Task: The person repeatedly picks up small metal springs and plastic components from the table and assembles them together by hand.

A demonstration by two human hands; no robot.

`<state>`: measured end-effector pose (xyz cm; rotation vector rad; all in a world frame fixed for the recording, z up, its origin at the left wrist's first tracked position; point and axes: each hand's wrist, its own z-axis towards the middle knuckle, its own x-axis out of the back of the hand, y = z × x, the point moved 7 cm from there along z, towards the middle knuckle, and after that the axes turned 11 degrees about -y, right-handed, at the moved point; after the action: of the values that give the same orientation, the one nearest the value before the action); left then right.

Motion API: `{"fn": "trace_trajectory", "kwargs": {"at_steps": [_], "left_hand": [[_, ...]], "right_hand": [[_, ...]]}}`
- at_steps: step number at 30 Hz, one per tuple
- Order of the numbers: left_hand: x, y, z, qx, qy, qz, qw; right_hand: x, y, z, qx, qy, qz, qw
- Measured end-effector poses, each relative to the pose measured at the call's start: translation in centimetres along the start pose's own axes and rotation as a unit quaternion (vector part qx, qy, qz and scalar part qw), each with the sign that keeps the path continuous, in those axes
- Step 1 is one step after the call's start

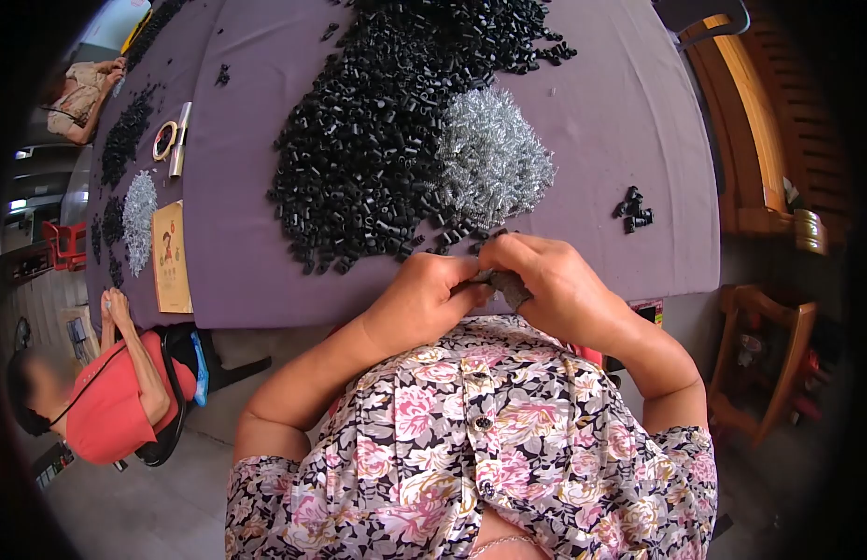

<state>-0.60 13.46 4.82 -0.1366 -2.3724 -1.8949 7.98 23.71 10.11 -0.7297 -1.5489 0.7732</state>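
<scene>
My left hand [443, 291] and my right hand [553, 280] meet at the table's near edge, fingertips together. Both are closed in a pinch, and whatever lies between the fingers is too small and covered to make out. Something grey [513, 291] shows at my right hand's fingers; it may be a wrap on a finger. Just beyond my hands spreads a big heap of small black plastic tubular parts [359, 159]. A mound of small silver metal springs [494, 159] lies against its right side.
A few black parts [636, 210] lie apart at the right. On the left are a yellow booklet [171, 257], a tape roll [164, 141], more springs [140, 219] and black parts [125, 140]. Two other people sit along the left side. A wooden chair [765, 359] stands at right.
</scene>
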Motion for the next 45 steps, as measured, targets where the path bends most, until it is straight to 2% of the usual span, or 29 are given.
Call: {"fn": "trace_trajectory", "kwargs": {"at_steps": [1, 4, 7, 13, 18, 21, 25, 29, 32, 37, 41, 44, 45], "left_hand": [[0.1, 0.0, 0.2, -0.005, -0.001, 0.007, 1.0], [0.1, -2.0, 0.7, 0.034, 0.007, -0.091, 0.995], [0.2, -1.8, 0.9, 0.047, 0.003, -0.088, 0.995], [0.6, -0.2, 0.9, 0.013, 0.02, 0.026, 0.999], [1.2, 1.1, 1.0, -0.059, 0.03, 0.161, 0.985], [1.2, 1.1, 1.0, -0.074, 0.052, 0.141, 0.986], [0.7, -0.6, 1.3, 0.002, 0.02, -0.011, 1.0], [1.1, -0.8, 1.9, 0.032, -0.01, -0.036, 0.999], [1.0, -1.4, 2.3, 0.028, -0.013, -0.046, 0.998], [0.8, -2.0, 2.5, 0.035, 0.014, -0.088, 0.995], [0.9, -2.1, 2.5, 0.022, 0.021, -0.155, 0.987], [1.7, -1.8, 2.5, 0.023, 0.047, -0.219, 0.974], [1.6, -1.3, 2.5, 0.008, 0.052, -0.259, 0.964]], "right_hand": [[0.1, 0.0, 0.1, 0.005, 0.002, -0.019, 1.0], [0.5, 0.7, 1.1, -0.005, -0.032, 0.015, 0.999], [1.2, 0.5, 1.1, -0.018, -0.045, 0.018, 0.999], [1.3, 1.4, 1.1, -0.055, -0.049, 0.047, 0.996], [1.7, 1.2, 1.2, -0.026, 0.019, 0.02, 0.999], [0.9, 0.8, 1.2, 0.008, 0.02, -0.011, 1.0], [1.5, 0.8, 1.2, -0.021, -0.001, 0.004, 1.0], [2.1, 0.8, 1.3, -0.041, 0.012, -0.015, 0.999], [1.8, 0.5, 1.3, -0.015, 0.01, -0.05, 0.999], [1.8, 0.0, 0.8, -0.033, -0.022, -0.056, 0.998], [2.6, -1.0, 0.3, -0.035, 0.003, -0.071, 0.997], [3.7, -1.2, -0.1, -0.011, 0.116, -0.062, 0.991], [3.4, -1.2, 0.0, 0.004, 0.125, -0.082, 0.989]]}}
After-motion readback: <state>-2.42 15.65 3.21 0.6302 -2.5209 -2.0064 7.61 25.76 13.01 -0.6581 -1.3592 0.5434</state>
